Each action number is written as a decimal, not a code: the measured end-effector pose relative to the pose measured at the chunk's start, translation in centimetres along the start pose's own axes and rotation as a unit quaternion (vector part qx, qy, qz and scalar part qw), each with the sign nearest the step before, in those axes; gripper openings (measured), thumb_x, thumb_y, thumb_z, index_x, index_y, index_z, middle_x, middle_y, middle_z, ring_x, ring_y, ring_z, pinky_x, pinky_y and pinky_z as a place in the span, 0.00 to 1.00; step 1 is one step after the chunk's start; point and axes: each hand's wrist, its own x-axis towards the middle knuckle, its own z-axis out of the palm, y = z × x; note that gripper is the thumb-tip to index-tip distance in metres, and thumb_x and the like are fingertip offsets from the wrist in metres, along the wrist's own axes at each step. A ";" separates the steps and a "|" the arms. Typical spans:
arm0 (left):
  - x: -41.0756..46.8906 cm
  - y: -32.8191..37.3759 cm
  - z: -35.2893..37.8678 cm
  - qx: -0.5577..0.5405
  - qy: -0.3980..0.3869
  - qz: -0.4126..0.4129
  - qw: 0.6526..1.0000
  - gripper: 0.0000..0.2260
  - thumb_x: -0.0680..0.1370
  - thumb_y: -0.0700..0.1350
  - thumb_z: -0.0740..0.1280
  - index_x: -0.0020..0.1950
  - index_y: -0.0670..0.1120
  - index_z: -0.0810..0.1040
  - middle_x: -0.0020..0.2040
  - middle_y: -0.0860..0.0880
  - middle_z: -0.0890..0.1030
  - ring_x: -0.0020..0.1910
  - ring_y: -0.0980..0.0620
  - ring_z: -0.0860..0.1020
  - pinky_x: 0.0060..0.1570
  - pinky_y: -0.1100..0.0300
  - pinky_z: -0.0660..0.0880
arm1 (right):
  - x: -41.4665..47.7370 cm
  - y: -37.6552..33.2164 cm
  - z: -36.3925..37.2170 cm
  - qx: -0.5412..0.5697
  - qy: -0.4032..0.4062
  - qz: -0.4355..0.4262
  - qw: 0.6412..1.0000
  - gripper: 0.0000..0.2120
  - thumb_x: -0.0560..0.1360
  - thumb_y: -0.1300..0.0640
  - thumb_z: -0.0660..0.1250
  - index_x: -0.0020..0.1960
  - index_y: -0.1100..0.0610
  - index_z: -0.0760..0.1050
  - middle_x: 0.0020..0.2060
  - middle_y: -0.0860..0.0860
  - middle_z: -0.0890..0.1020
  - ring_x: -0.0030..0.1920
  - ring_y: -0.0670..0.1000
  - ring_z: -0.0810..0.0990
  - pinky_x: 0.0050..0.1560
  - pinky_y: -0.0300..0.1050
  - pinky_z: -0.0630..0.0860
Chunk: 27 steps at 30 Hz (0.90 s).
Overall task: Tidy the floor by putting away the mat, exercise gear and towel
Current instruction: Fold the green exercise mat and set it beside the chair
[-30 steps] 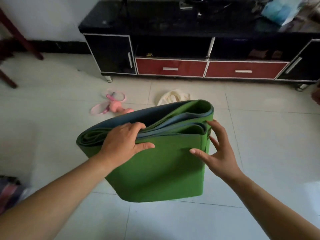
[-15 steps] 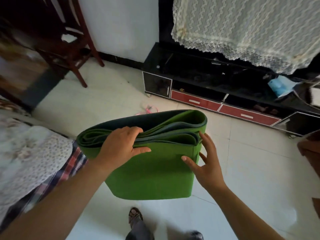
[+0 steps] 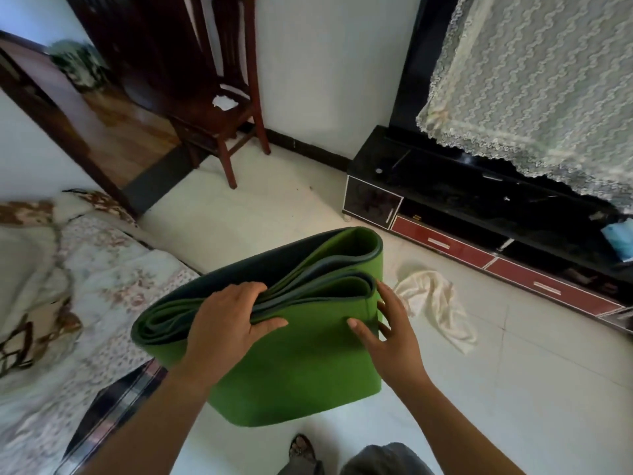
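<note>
Mat step in hand: the folded green foam mat [image 3: 301, 365] is held up at centre, the left hand [image 3: 229, 323] with fingers curled over its layered top edge and the right hand [image 3: 390, 334] with fingers spread flat against its three-o'clock end. The next move is probably to carry it to storage. The crumpled cream towel [image 3: 435, 303] waits on the white tiled floor [image 3: 513, 389] at two o'clock.

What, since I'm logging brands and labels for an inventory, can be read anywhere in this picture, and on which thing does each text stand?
No text can be read.
Green mat: plain, no print shows.
Cream towel: plain, no label shows.
Blue packet on the black TV stand: any print is too blurred to read.
</note>
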 end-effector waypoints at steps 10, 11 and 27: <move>7.1 -6.1 2.0 0.035 -0.048 -0.073 0.996 0.33 0.73 0.70 0.50 0.54 0.45 0.77 0.41 0.49 0.82 0.37 0.49 0.80 0.35 0.57 0.76 | 11.7 -0.7 5.0 0.031 -0.032 0.024 0.999 0.40 0.63 0.40 0.68 0.72 0.43 0.59 0.70 0.43 0.66 0.65 0.44 0.68 0.63 0.42 0.69; 8.4 -6.8 2.0 0.037 -0.052 -0.088 0.994 0.34 0.73 0.71 0.50 0.55 0.44 0.77 0.42 0.48 0.82 0.38 0.48 0.80 0.36 0.55 0.76 | 13.6 -0.9 5.7 0.027 -0.043 0.019 0.999 0.41 0.64 0.38 0.68 0.73 0.44 0.59 0.71 0.43 0.65 0.65 0.43 0.67 0.65 0.43 0.69; 27.2 -17.2 2.5 0.085 -0.107 -0.209 0.968 0.43 0.67 0.77 0.42 0.59 0.47 0.76 0.48 0.46 0.81 0.45 0.45 0.79 0.44 0.52 0.76 | 37.4 -7.1 11.9 0.014 -0.165 -0.012 0.986 0.39 0.65 0.36 0.67 0.73 0.45 0.60 0.71 0.44 0.64 0.70 0.46 0.65 0.66 0.42 0.67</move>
